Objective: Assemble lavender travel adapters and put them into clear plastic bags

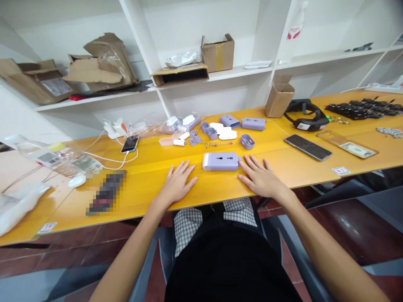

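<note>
Both of my hands rest flat on the yellow tabletop. My left hand [179, 183] has its fingers spread and holds nothing. My right hand [260, 175] also lies flat, its fingertips at the right end of a purple plastic case [222, 161] with a white left end and dark slots on top. Whether the fingers touch the case I cannot tell. Behind it lie a row of small springs [218, 144], a small purple cup [247, 141] with bits inside, white oval pieces [227, 133], white cylinders [179, 142] and flat purple parts [195, 140].
More purple cases [253, 123] lie farther back. On the right are a phone [307, 147], a black headset [307, 115] and a cardboard box [279, 98]. Leftward lie a charging phone [130, 144], plastic bottles [47, 154] and a pixelated dark item [107, 193]. Shelves [242, 73] rise behind.
</note>
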### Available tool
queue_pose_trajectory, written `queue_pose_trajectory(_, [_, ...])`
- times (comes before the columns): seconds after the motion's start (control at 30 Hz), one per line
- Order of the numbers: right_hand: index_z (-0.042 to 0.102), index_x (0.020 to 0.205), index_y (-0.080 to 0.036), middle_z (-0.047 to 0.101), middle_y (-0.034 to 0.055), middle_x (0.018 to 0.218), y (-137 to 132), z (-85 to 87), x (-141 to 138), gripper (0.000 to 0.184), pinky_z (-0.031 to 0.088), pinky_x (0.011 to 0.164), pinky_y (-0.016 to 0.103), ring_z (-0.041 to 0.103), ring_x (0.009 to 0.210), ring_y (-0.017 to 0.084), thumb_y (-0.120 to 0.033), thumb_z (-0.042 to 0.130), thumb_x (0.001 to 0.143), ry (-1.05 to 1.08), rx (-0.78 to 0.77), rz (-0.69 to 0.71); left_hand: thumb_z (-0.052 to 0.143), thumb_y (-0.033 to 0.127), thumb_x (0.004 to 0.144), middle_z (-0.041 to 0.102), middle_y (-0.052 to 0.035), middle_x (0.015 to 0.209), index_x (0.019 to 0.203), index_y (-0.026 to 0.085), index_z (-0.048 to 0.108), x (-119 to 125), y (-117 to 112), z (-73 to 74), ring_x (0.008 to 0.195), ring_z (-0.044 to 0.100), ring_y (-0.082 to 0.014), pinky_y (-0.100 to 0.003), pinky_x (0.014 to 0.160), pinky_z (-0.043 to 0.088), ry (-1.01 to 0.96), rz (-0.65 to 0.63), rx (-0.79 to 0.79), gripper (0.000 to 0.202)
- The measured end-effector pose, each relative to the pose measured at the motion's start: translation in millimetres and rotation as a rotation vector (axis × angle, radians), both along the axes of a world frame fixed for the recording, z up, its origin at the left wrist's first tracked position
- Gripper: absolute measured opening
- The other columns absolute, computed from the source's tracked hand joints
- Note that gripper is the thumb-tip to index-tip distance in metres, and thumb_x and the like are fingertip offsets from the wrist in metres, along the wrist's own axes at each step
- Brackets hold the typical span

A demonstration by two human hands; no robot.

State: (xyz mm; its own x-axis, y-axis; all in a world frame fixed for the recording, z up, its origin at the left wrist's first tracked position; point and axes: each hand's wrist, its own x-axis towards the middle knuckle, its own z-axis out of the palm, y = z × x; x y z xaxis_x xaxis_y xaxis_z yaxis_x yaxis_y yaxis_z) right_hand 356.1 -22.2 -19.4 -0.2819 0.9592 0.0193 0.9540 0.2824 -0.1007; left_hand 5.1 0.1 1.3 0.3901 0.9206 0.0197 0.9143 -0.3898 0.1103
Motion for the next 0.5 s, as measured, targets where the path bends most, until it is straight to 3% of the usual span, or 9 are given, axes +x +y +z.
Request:
queue_pose_trajectory(0.1, [0.029, 0.170, -0.023, 0.023, 0.0116, 0.177, 0.1, 0.1, 0.7, 0.075, 0.020, 0.128, 0.069, 0.018, 0.165, 0.036, -0.063, 0.017, 0.108, 0.004, 0.018, 0.006, 0.032, 0.060, 0.108, 0.030, -0.0099, 0.175, 0.161, 0.026, 0.043, -0.9, 0.9, -1.2, 0.164, 0.025, -0.0316, -0.062, 0.132, 0.019, 0.000, -0.008, 0.014, 0.064])
queue_pose_trajectory(0.27, [0.039, 0.166, -0.028, 0.026, 0.0101, 0.177, -0.8, 0.0, 1.2, 0.070, 0.020, 0.128, 0.069, 0.020, 0.164, 0.038, -0.063, 0.019, 0.108, 0.010, 0.040, 0.014, 0.031, 0.060, 0.108, 0.030, -0.0106, 0.175, 0.162, 0.024, 0.043, -0.5, 1.6, -1.5, 0.164, 0.025, -0.0315, -0.062, 0.132, 0.019, 0.020, -0.004, 0.009, 0.066])
queue_pose_trajectory(0.5, [0.033, 0.169, -0.026, 0.023, 0.0111, 0.177, -0.4, 1.7, 1.3, 0.075, 0.019, 0.127, 0.071, 0.018, 0.165, 0.037, -0.066, 0.016, 0.107, 0.023, 0.007, 0.009, 0.031, 0.059, 0.108, 0.029, -0.0103, 0.175, 0.163, 0.023, 0.042, 0.1, 1.5, -0.7, 0.164, 0.024, -0.0312, -0.062, 0.132, 0.018, 0.030, -0.004, 0.005, 0.067])
